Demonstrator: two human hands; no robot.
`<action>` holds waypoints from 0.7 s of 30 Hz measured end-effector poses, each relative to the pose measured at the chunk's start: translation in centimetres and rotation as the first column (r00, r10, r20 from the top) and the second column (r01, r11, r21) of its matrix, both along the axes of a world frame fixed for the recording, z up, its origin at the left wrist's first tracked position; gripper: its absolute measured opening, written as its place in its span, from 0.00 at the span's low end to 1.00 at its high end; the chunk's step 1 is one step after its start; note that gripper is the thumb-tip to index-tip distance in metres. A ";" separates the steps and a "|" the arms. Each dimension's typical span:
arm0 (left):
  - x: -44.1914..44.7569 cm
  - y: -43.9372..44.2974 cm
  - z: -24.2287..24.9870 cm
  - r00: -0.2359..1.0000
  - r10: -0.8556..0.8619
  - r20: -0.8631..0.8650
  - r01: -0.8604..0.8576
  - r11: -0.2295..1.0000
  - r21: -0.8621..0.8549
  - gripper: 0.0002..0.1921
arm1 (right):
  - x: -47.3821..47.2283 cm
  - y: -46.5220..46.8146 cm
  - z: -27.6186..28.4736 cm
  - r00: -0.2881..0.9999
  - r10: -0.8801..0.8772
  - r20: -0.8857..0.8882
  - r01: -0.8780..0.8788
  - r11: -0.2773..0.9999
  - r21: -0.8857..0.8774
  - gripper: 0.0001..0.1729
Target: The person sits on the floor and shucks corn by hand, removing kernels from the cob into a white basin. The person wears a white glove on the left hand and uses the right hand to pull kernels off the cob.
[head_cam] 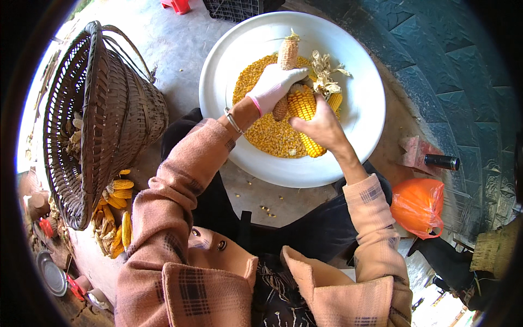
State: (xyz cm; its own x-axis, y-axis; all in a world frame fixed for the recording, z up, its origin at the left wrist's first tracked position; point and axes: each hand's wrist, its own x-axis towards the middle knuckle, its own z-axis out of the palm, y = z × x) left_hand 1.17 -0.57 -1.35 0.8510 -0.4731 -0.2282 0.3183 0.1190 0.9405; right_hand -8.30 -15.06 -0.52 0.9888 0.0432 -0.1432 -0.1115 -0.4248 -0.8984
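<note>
My left hand (278,85), in a white glove with a pink cuff, is closed on a bare corn cob (288,52), whose lower end shows below the palm. My bare right hand (320,122) grips a yellow ear of corn (303,107), its upper end against the left hand's fingers. That ear has bare patches near its top. Both hands are over a wide white basin (354,135) with loose yellow corn kernels (269,133) in it. Behind the right hand, another ear with dry husks (325,73) lies in the basin.
A large woven basket (126,102) lies tilted at left, with ears of corn (118,194) beside it. At right are an orange plastic bag (417,204), a black cylinder (441,162) and a reddish block (417,153). A black crate (233,9) stands beyond the basin.
</note>
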 end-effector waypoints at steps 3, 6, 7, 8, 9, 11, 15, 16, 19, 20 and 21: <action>0.1 0.6 0.2 0.999 -0.033 0.029 0.037 0.989 -0.143 0.18 | -0.4 -1.3 0.9 0.970 0.096 -0.224 0.047 0.830 0.556 0.36; -0.1 1.7 1.3 0.985 -0.161 -0.066 0.146 0.971 -0.190 0.24 | -0.4 -2.1 1.6 0.899 0.212 -0.383 0.172 0.634 0.754 0.40; -0.3 2.0 1.7 0.981 -0.176 0.075 0.188 0.963 -0.194 0.25 | -0.2 -2.3 1.8 0.885 0.225 -0.407 0.216 0.577 0.788 0.38; -0.7 2.4 2.2 0.969 -0.170 0.181 0.198 0.969 -0.149 0.26 | -0.2 -2.3 1.9 0.898 0.207 -0.389 0.211 0.574 0.791 0.37; -1.1 2.7 2.6 0.940 -0.171 0.295 0.210 0.972 -0.109 0.28 | -0.1 -2.3 2.0 0.898 0.162 -0.408 0.240 0.596 0.766 0.36; -1.4 2.9 3.4 0.870 -0.303 0.389 0.302 0.951 0.064 0.29 | -0.1 -2.1 2.4 0.931 0.243 -0.270 0.008 0.729 0.685 0.36; -2.6 2.3 4.1 0.727 -0.249 0.640 0.135 0.966 0.223 0.19 | -0.8 -1.3 3.2 0.932 0.279 -0.232 -0.080 0.782 0.619 0.32; -2.5 2.0 4.1 0.805 -0.281 0.522 0.158 0.950 0.268 0.19 | -0.7 -1.0 3.3 0.957 0.206 -0.202 -0.059 0.826 0.561 0.28; -1.6 0.8 3.3 0.836 -0.191 0.515 0.041 0.957 0.289 0.19 | 0.5 0.0 2.8 0.996 0.084 0.003 -0.082 0.967 0.241 0.16; -1.3 0.2 2.8 0.798 -0.144 0.585 -0.045 0.954 0.297 0.18 | 0.5 0.7 2.3 0.995 0.094 0.044 -0.100 0.985 0.138 0.19; -0.7 -0.5 2.3 0.744 -0.106 0.660 -0.123 0.949 0.291 0.18 | 0.9 1.2 1.9 0.997 0.056 0.058 -0.057 0.998 0.015 0.21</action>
